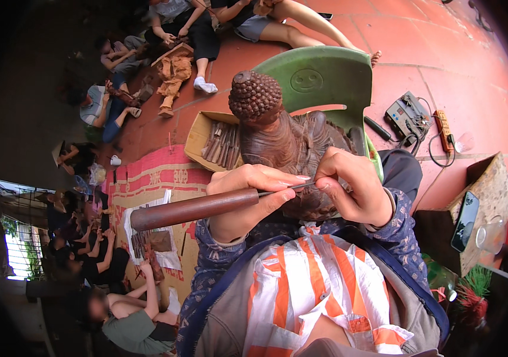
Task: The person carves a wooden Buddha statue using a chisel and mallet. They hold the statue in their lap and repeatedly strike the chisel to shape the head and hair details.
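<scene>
A carving chisel with a thick brown wooden handle lies across my left hand, its handle end pointing left. My left fingers and thumb are closed around its thin metal shank. At the blade's far end, the fingertips of my right hand are pinched together on the tip, which they hide. Just beyond both hands, a dark carved wooden Buddha statue with knobbed hair leans against a green plastic chair. My hands cover part of its lower body.
Left of the statue, a cardboard box holds several chisels. More tools lie on white paper over a patterned mat. At right are a control box, power strip and wooden box bearing a phone. Several people sit nearby.
</scene>
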`<state>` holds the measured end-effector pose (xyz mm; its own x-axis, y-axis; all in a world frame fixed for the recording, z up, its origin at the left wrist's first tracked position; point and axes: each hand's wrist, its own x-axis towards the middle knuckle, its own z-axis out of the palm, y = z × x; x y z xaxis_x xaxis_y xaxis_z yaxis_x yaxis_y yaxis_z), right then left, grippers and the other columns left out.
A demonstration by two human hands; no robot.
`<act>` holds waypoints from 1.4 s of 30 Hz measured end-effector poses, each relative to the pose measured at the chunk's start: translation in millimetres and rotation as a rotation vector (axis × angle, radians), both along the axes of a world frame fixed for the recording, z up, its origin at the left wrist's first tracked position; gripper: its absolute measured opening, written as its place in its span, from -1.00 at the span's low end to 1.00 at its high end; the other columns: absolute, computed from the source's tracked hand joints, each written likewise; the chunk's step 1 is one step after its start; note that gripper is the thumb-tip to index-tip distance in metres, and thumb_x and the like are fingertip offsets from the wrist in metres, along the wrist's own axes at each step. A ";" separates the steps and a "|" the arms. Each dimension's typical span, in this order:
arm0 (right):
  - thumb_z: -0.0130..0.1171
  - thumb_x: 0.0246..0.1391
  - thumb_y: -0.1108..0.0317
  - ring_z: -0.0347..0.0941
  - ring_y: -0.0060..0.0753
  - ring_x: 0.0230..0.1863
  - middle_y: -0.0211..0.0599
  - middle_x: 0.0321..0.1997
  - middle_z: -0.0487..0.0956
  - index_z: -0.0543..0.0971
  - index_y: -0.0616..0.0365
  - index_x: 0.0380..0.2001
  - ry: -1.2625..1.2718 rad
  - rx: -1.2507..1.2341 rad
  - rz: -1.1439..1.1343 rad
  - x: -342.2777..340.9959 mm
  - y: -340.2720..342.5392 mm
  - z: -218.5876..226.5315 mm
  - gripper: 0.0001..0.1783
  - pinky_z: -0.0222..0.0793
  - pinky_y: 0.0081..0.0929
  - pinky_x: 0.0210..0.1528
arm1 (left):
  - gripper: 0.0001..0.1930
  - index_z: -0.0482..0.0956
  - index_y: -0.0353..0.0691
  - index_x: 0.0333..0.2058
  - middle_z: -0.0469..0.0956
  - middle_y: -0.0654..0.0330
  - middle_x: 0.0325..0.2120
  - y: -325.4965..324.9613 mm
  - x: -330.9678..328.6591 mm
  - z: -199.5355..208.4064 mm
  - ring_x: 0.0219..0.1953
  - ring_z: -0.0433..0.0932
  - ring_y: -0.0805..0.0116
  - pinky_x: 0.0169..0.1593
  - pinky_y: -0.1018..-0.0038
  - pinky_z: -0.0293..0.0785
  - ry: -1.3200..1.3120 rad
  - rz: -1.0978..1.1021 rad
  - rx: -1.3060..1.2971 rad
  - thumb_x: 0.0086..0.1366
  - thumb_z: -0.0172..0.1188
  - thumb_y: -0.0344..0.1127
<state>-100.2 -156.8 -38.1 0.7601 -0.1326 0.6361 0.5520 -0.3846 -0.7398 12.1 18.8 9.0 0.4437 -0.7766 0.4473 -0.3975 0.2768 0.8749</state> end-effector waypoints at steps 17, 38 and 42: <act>0.28 0.03 0.19 0.40 0.05 -0.08 0.06 -0.05 0.39 0.35 0.31 -0.01 0.657 -0.116 -0.665 -57.0 -11.0 -115.9 -0.44 0.33 -0.21 -0.03 | -0.78 0.30 -0.28 -0.38 0.58 -0.30 -0.26 -3.5 40.6 18.6 -0.09 0.59 -0.07 0.03 0.19 0.52 -0.223 0.288 -0.276 0.19 0.20 -0.63; 0.44 -0.17 0.00 0.22 0.06 0.25 0.15 0.20 0.29 0.18 0.35 0.20 -0.107 0.077 0.071 101.2 3.4 -6.0 0.01 0.11 -0.22 0.28 | -0.81 0.30 -0.28 -0.41 0.56 -0.28 -0.25 -6.3 50.8 5.6 -0.05 0.56 -0.12 0.05 0.06 0.51 -0.192 0.298 -0.328 0.20 0.18 -0.57; 0.44 -0.18 0.01 0.26 0.09 0.17 0.11 0.11 0.35 0.19 0.36 0.17 -0.107 0.044 0.003 107.7 7.3 -5.3 -0.01 0.15 -0.19 0.23 | -0.79 0.32 -0.28 -0.39 0.58 -0.27 -0.27 -7.6 56.0 -3.6 -0.06 0.57 -0.11 0.06 0.09 0.50 -0.094 0.252 -0.412 0.17 0.21 -0.61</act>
<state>7.5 -149.6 -43.4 0.6889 -0.1601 0.7070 0.6294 -0.3517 -0.6929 68.1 11.3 5.4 0.5380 -0.3999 0.7420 -0.5687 0.4774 0.6698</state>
